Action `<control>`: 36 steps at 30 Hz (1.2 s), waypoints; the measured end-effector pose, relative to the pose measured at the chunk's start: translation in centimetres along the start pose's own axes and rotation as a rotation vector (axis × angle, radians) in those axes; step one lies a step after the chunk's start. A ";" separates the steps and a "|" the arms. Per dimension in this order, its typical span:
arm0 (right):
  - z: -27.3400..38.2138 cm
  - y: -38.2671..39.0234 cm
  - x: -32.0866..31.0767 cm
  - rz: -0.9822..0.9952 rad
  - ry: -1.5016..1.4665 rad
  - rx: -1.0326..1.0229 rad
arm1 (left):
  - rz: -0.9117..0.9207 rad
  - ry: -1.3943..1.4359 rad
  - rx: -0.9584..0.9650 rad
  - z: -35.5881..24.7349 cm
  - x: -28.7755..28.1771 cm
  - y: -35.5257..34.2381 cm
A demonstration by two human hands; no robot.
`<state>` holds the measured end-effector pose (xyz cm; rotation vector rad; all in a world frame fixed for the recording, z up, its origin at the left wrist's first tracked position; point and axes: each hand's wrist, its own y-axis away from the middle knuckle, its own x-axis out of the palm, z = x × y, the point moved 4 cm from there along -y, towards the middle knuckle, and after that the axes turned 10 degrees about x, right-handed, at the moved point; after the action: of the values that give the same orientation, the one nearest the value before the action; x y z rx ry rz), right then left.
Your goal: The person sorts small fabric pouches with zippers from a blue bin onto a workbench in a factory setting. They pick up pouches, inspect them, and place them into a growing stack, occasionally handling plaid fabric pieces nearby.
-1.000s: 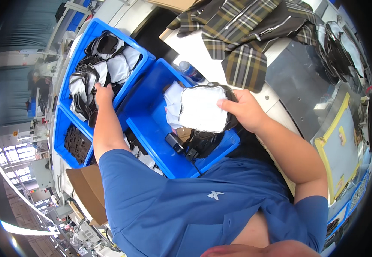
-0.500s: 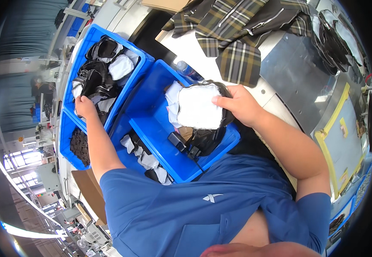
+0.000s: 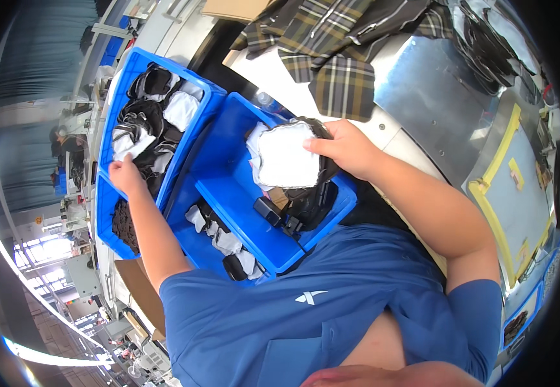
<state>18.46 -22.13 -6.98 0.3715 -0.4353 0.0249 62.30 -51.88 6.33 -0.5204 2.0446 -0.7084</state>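
Observation:
My right hand (image 3: 344, 149) is closed on a stack of white-faced, black-edged fabric pieces (image 3: 288, 157), thumb on top. The stack is held above the middle blue bin (image 3: 238, 106), with its white side up. At the left, my left hand (image 3: 127, 175) pinches the edge of a white-and-black fabric piece (image 3: 133, 143). That piece lies at the near side of the left blue bin (image 3: 212, 100), among a loose heap of similar black and white pieces (image 3: 182, 111). The left fingertips are partly hidden.
Brown-black pieces (image 3: 124, 226) fill a lower blue bin. More white and black pieces (image 3: 225, 242) lie beside the middle bin, which holds a black device (image 3: 268, 210). Plaid fabric (image 3: 343, 87) covers part of the table; a yellow-taped board (image 3: 515, 193) stands at right.
My left hand has drawn slightly back toward me, and a white piece now shows at its fingertips. My right hand and its stack sit slightly further left in the picture, as the view shifted.

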 end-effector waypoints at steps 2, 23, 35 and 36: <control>-0.1 0.0 0.0 0.007 -0.031 0.000 | 0.006 0.256 0.027 -5.4 -0.6 0.5; 5.0 4.9 -2.9 0.016 -0.437 -0.038 | 1.115 1.441 -0.393 -31.7 6.8 23.4; 15.3 15.2 -9.2 -0.519 0.075 -0.252 | 0.757 1.557 -0.114 -38.2 8.6 27.0; 17.3 16.1 -11.1 -0.527 -0.036 -0.516 | 0.797 1.545 -0.164 -38.3 9.2 27.2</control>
<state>-0.32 -12.67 8.54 -0.0317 -0.3529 -0.5976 22.47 -26.07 0.01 1.1315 3.3126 -0.4003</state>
